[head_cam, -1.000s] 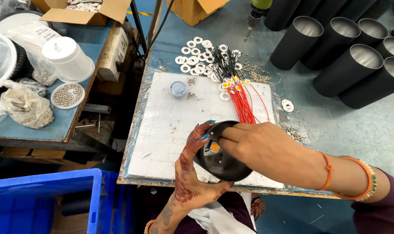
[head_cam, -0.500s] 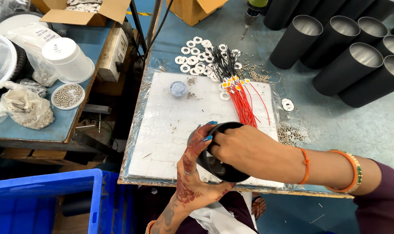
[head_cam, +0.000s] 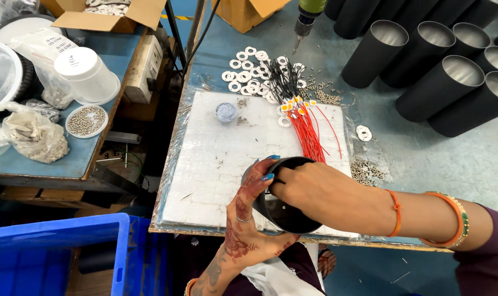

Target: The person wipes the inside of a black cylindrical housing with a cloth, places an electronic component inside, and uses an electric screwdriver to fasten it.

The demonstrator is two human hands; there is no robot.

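The left hand [head_cam: 249, 219] grips a black tube [head_cam: 284, 211] while the right hand [head_cam: 314, 189] has its fingers inside. Red wires [head_cam: 309, 131] and white rings [head_cam: 249, 82] beyond the fingers lie unused on the worktop [head_cam: 205, 164]

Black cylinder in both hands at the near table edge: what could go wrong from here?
The black cylinder is gripped by the left hand while the right hand reaches into it, right over the table edge; a slip might drop it. The right forearm could also brush the red wires or loose screws.
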